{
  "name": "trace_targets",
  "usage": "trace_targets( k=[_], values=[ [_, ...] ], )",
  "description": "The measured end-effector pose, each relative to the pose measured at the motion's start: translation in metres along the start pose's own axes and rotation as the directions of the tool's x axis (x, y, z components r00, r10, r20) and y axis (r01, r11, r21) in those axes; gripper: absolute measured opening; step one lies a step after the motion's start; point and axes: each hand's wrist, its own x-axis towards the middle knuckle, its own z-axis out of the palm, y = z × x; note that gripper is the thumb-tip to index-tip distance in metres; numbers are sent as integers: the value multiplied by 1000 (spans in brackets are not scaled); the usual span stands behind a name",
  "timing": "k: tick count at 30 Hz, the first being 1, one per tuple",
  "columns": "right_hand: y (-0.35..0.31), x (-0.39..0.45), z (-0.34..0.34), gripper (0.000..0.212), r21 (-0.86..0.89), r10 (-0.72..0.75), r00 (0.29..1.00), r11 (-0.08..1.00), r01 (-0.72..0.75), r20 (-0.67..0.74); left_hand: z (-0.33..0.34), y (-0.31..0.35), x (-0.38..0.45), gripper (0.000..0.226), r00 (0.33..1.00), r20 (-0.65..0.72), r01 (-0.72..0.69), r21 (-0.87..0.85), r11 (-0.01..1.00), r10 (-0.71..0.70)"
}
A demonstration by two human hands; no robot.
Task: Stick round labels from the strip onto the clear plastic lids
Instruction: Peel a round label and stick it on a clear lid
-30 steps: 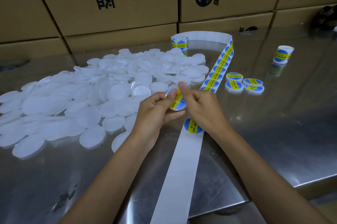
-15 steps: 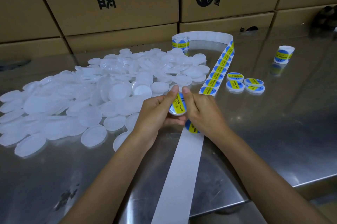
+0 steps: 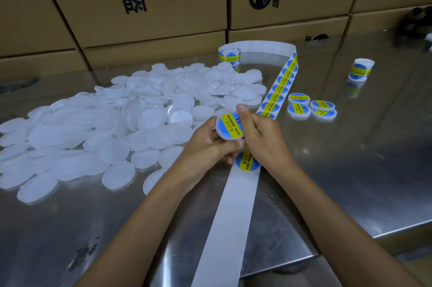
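I see the lid pile (image 3: 121,120) at left on the table (image 3: 350,170). My left hand (image 3: 205,146) grips the labelled lid (image 3: 230,126) above the strip (image 3: 233,212); my right hand (image 3: 261,137) pinches its right edge. Four finished lids (image 3: 312,109) lie far right, beside the strip.

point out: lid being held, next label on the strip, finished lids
held lid (image 3: 230,126), head view, label face
next label (image 3: 247,162), head view, its visible middle
finished lids (image 3: 298,109), head view, top of one
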Motion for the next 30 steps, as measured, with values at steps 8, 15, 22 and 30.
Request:
trace_targets(
  k=[8,15,22,30],
  values=[
    [-3,0,-3,59,84,11,997,996,-17,75,-5,1,1,16,997,-66,31,-108,994,-39],
    [1,1,-5,53,104,72,984,991,-89,162,-3,7,0,41,986,-131,96,-85,992,-107],
    [14,16,-22,50,222,252,942,954,-203,-223,-16,4,-9,58,917,381,-118,544,831,-119],
    [27,24,-33,53,281,374,863,916,-286,-339,-6,-10,-4,44,964,265,-216,700,680,34]
  ],
)
